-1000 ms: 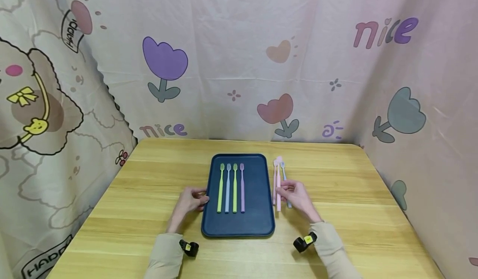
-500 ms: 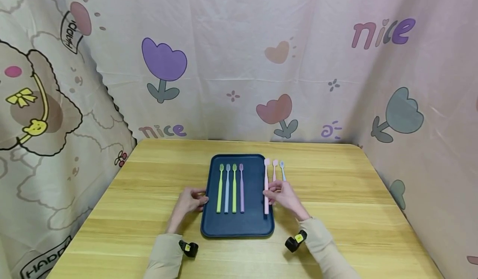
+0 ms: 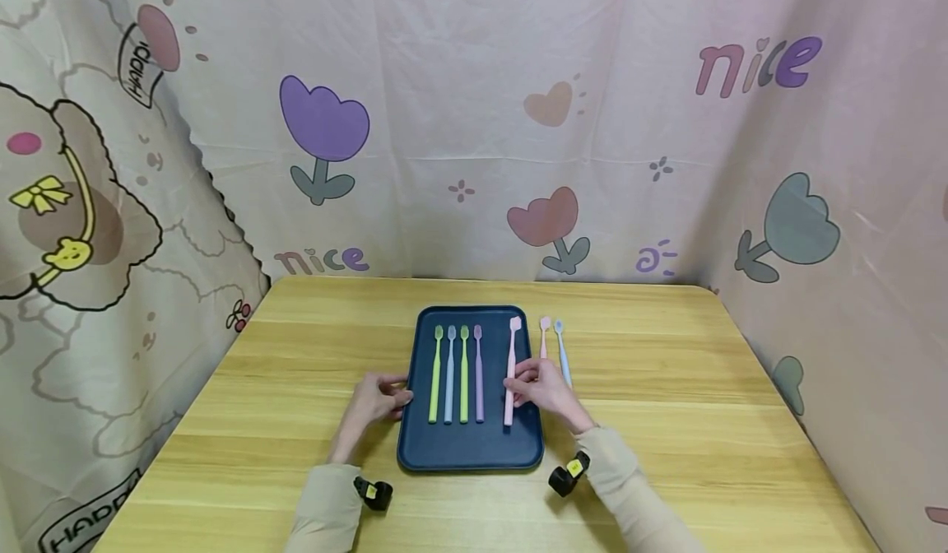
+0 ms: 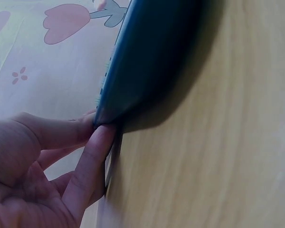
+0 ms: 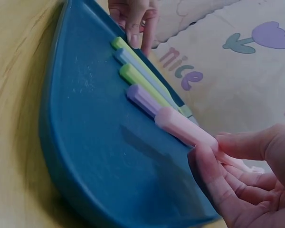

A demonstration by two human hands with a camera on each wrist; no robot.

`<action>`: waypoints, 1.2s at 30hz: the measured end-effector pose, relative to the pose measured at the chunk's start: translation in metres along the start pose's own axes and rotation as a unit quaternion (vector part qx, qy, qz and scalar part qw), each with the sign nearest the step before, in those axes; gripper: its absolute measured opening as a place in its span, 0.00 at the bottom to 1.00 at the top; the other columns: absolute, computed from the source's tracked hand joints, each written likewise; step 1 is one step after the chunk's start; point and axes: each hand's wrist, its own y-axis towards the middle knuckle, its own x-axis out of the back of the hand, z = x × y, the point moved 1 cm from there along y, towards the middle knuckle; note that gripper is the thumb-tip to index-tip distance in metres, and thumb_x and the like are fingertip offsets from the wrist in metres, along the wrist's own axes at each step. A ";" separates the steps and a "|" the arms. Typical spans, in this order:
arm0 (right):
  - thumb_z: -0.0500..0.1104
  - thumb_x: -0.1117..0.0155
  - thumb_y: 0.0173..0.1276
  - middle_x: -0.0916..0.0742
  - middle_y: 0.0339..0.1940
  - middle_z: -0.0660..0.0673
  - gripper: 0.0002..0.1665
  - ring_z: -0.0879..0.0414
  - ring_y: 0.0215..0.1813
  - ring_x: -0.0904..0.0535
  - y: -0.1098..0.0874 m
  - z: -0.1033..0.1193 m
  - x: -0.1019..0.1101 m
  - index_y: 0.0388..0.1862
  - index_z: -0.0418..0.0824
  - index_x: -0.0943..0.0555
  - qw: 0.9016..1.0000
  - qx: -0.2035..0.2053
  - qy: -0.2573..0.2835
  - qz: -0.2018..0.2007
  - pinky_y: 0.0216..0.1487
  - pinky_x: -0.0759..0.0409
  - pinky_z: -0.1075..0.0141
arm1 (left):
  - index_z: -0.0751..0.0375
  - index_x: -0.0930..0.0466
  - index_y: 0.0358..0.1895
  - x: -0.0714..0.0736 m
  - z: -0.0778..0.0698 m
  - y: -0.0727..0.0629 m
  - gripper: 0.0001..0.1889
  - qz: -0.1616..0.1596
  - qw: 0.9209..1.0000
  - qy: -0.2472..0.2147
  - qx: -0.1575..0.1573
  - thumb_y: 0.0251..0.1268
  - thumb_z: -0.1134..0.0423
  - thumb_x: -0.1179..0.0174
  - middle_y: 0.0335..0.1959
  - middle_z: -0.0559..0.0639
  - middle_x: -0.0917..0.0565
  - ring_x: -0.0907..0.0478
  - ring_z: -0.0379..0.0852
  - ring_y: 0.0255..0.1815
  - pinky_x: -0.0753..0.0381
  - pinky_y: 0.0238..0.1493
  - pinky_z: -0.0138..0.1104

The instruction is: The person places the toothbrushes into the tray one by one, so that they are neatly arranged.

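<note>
Pinching the pink toothbrush (image 3: pixel 511 365) by the handle, the right hand (image 3: pixel 544 387) held it over the right side of the dark blue tray (image 3: pixel 489 448), raised off the tray's floor, where its shadow fell in the right wrist view. The brush was at that hand's left, its long axis running near to far with the bristles at the far end. It was nearly parallel to the purple toothbrush (image 3: pixel 479 376), which came next leftward across a gap and ended a row with the light-blue toothbrush (image 3: pixel 448 376) and two lime-green toothbrushes (image 3: pixel 434 376). The left hand (image 3: pixel 376 397) was farther from it, gripping the tray's left rim beyond the row. Right of the tray, a second pink toothbrush (image 3: pixel 544 337) and a blue toothbrush (image 3: pixel 563 360) lay on the bench (image 3: pixel 652 355), partly hidden by the right hand.
</note>
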 end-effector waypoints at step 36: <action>0.36 0.32 0.66 0.14 0.21 0.43 0.11 0.61 0.17 0.21 0.012 0.000 -0.025 0.40 0.28 0.19 0.993 0.017 -0.118 -0.023 0.21 0.16 0.67 | 0.74 0.20 0.59 -0.001 0.001 0.001 0.20 -0.005 1.000 0.003 0.004 0.64 0.74 0.35 0.35 0.63 0.13 0.19 0.40 0.24 0.13 0.27 0.31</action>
